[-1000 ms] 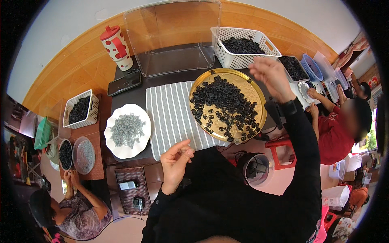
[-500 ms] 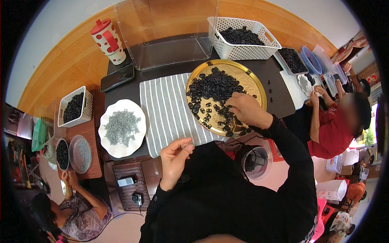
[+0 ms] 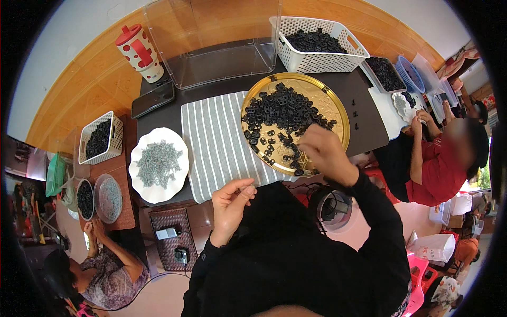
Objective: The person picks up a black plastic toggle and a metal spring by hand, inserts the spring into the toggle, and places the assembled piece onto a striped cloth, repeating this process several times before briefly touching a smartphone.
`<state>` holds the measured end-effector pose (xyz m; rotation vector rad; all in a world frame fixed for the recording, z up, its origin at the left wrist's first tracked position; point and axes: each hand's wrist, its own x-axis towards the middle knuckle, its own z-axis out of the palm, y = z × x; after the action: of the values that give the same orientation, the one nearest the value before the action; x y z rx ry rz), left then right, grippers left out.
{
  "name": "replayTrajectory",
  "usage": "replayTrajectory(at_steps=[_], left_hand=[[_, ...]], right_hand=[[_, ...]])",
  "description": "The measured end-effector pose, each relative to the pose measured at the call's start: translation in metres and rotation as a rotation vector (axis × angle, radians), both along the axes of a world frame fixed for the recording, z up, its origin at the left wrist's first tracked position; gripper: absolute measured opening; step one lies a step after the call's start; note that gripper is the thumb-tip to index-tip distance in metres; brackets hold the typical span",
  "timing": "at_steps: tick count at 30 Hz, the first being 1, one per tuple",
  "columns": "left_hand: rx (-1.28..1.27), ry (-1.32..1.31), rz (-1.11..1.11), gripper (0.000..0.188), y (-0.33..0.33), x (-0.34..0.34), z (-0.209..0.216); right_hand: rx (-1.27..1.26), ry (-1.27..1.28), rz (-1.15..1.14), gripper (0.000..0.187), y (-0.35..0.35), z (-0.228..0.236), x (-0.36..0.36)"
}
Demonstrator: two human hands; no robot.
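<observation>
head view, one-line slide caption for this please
Right hand over a gold tray of small black parts, left hand near a striped cloth beside a white plate of grey pieces.

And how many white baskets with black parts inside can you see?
2. One basket stands behind the gold tray; the second basket sits on the brown table at left. Others could be hidden near the picture's edges.

Left hand (image 3: 229,207) pinched — right hand (image 3: 328,153) palm-down, blurred.
</observation>
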<state>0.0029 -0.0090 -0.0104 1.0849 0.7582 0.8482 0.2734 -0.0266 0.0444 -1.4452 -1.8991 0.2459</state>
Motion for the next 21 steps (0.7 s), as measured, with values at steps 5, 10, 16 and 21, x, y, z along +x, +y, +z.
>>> replayTrajectory(at_steps=[5, 10, 16, 21], left_hand=[[-0.091, -0.142, -0.093, 0.02, -0.006, 0.021, 0.009], [-0.049, -0.248, -0.124, 0.018, -0.004, 0.019, 0.001], [0.127, -0.028, 0.036, 0.013, 0.002, 0.017, 0.007], [0.481, 0.223, 0.122, 0.008, 0.022, 0.019, 0.011]], right_hand=[[0.308, -0.096, 0.096, 0.012, -0.031, -0.013, -0.064], [0.446, -0.157, 0.062, 0.014, -0.039, -0.027, -0.088], [0.258, 0.065, -0.078, 0.016, -0.039, -0.029, -0.066], [0.043, -0.05, -0.237, 0.008, -0.048, -0.024, -0.026]])
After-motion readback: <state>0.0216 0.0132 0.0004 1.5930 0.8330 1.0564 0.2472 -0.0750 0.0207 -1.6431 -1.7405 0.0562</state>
